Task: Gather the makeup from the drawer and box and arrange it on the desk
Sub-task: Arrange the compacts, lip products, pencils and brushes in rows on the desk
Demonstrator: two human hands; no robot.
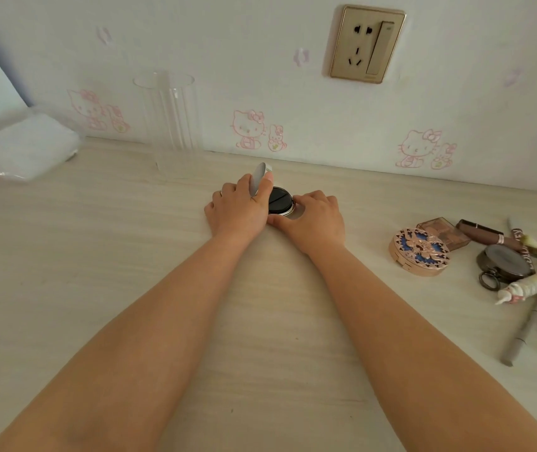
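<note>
A round black compact [279,200] lies on the pale wooden desk [130,256] near the wall. My left hand [239,207] grips its raised silver lid [258,179], which stands tilted up. My right hand [316,216] pinches the compact's right rim with curled fingers. At the right of the desk lies a heap of makeup: a round floral compact [419,252], a brown eyeshadow palette [446,234], a brown lipstick [485,234], a dark round case with a ring [503,264], a pale tube [528,285] and a grey pencil [526,331].
A clear plastic cylinder holder [171,125] stands at the back left of the hands, against the wall. A white tissue pack [22,148] lies at the far left. A gold wall socket [366,44] sits above the desk.
</note>
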